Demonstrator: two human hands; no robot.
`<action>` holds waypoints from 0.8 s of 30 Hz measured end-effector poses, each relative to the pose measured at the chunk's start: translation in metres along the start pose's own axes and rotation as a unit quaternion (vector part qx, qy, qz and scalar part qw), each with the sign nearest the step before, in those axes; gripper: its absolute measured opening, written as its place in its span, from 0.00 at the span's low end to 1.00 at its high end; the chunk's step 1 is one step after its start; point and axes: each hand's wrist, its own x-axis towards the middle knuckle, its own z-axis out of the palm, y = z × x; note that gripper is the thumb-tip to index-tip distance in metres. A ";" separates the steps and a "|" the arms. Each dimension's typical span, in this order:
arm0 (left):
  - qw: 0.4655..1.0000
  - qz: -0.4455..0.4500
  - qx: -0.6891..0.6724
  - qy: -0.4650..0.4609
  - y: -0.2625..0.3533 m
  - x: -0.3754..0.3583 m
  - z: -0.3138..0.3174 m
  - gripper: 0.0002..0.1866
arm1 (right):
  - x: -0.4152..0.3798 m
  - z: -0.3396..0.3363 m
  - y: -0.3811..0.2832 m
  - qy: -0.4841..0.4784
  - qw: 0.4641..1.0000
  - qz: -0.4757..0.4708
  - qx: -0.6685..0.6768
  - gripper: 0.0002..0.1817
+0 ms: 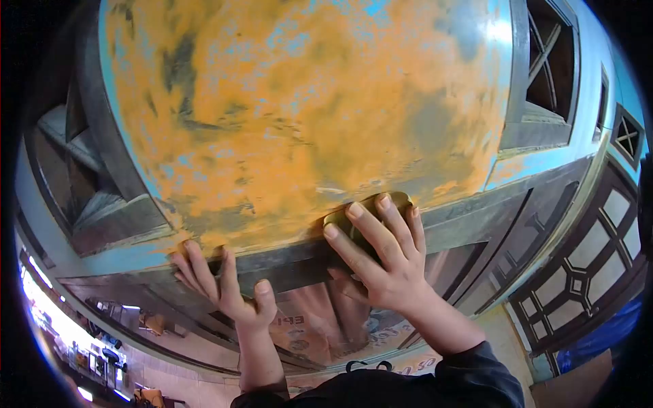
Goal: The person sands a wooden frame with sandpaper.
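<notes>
A large panel (306, 122) fills the upper middle, patchy orange over blue with grey smears. Under the spread fingers of my right hand (384, 255), a dark yellowish pad or sheet (401, 200) is pressed flat on the panel's lower edge; part of it is hidden by the fingers. My left hand (228, 289) rests its fingertips on the lower left edge of the panel, fingers apart, with nothing visible in it.
Crossed-slat openings flank the panel, left (71, 170) and right (551, 61). Below runs a glossy reflective surface (313, 319). A dark-framed door (585, 265) and blue sheeting (602, 336) stand at right. Cluttered items (102, 360) lie at lower left.
</notes>
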 end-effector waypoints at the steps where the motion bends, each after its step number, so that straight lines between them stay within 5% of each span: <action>1: 1.000 -0.004 -0.009 0.004 -0.001 0.000 0.000 0.35 | 0.005 0.001 0.005 0.022 1.000 0.010 0.004 0.24; 6: 0.999 -0.024 -0.030 0.010 0.000 -0.004 0.001 0.31 | 0.035 -0.011 0.053 0.162 0.982 0.095 -0.007 0.25; 10: 1.000 -0.013 -0.019 -0.001 0.003 -0.001 0.001 0.32 | 0.013 -0.002 0.000 -0.019 1.000 -0.008 0.020 0.24; 15: 0.999 -0.041 0.016 0.000 -0.013 0.003 -0.009 0.37 | 0.048 -0.009 0.042 0.147 0.984 0.090 0.034 0.27; 20: 0.994 -0.105 0.008 0.019 -0.030 0.018 -0.019 0.35 | 0.051 0.001 -0.013 -0.077 0.990 -0.118 0.006 0.28; 24: 0.997 -0.079 0.012 0.016 -0.042 0.028 -0.028 0.35 | 0.101 -0.009 0.022 0.075 0.997 -0.009 -0.019 0.27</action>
